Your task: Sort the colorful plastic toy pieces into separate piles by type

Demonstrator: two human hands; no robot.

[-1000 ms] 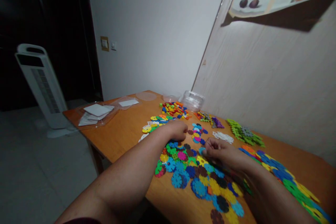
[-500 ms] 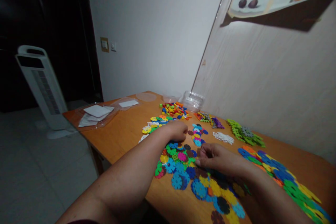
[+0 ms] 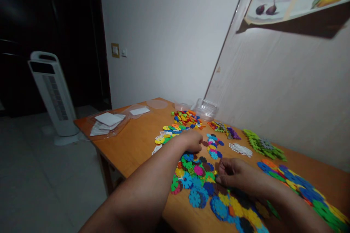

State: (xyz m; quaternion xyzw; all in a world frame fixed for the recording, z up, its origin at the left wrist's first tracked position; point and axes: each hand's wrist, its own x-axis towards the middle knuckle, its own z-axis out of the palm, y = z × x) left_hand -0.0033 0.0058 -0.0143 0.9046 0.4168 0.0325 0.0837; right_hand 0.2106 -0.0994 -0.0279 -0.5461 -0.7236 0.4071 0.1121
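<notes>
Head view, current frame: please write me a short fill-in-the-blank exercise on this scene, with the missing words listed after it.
The green interlocking pieces lie nearer to the right hand than to the ____ hand.
The tall fan-like appliance stands on the ____.
The fruit pictures hang on the ____.
The loose papers near the left end of the table are ____ in colour.

Missing words: left; floor; wall; white

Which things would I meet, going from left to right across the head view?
White tower fan → white papers → single white card → heap of small bright pieces → purple pieces → light-green pieces.
</notes>
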